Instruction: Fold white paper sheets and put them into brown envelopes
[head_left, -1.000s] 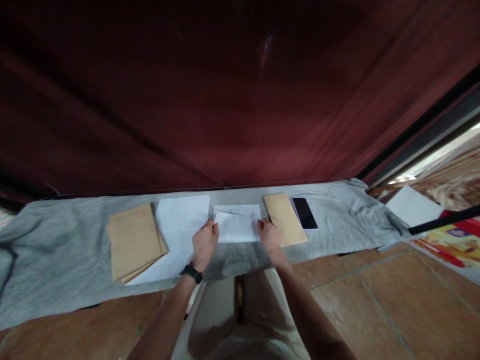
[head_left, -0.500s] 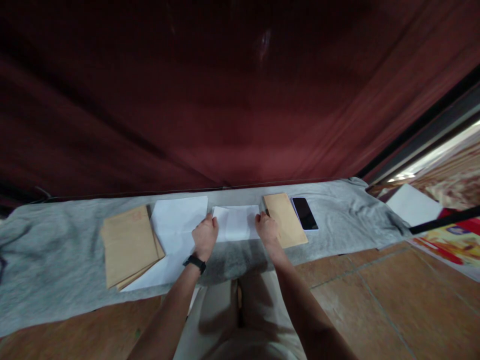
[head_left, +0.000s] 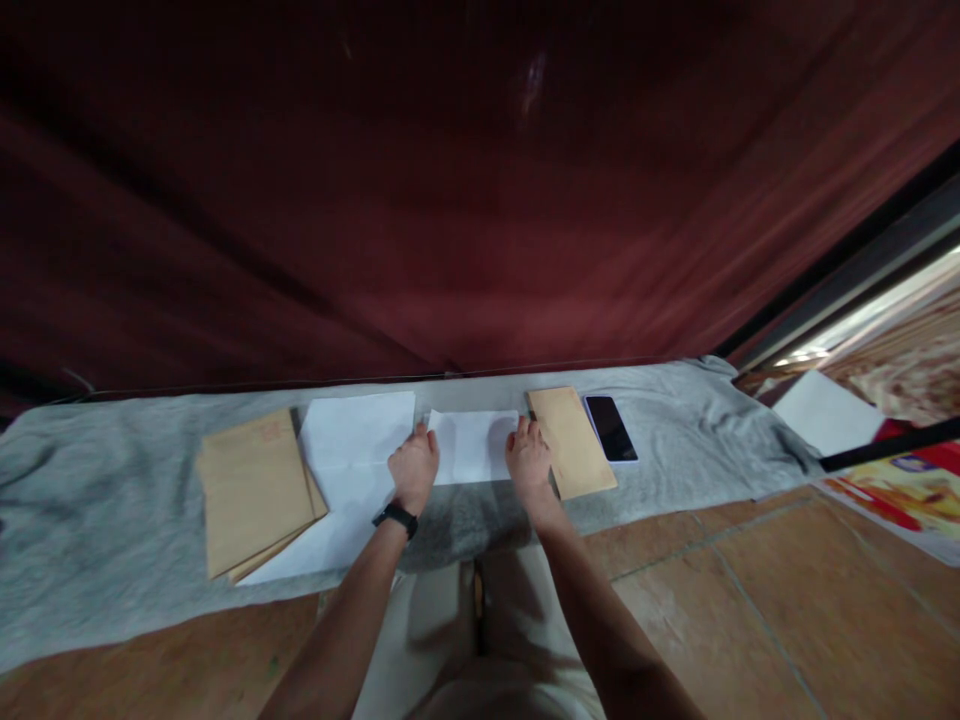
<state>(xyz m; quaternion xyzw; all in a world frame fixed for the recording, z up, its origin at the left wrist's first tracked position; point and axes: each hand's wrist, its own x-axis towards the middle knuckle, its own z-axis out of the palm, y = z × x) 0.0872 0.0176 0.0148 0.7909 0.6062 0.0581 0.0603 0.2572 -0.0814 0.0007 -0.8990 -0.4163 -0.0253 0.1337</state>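
Observation:
A folded sheet of white paper (head_left: pixel 472 448) lies crosswise on the grey cloth between my hands. My left hand (head_left: pixel 414 466) is closed on its left edge, thumb near the upper corner; a dark watch circles that wrist. On the right end of the sheet rests my right hand (head_left: pixel 528 460), its fingers lying over the paper and slightly apart. Just right of that hand is a brown envelope (head_left: pixel 576 445). Left of my left hand, larger white paper (head_left: pixel 358 430) lies partly under a stack of brown envelopes (head_left: pixel 255 495).
A phone (head_left: pixel 610 428) with a dark screen lies beside the single envelope. Grey cloth (head_left: pixel 690 430) covers the long narrow surface, backed by a dark red panel (head_left: pixel 480 230). Tiled floor (head_left: pixel 705 590) shows in front, with a colourful printed package (head_left: pixel 907 485) at far right.
The folded paper now lies flatter, its upper flap pressed down. My right hand has shifted slightly left onto the sheet, and its fingers have loosened. My left hand stays at the left edge.

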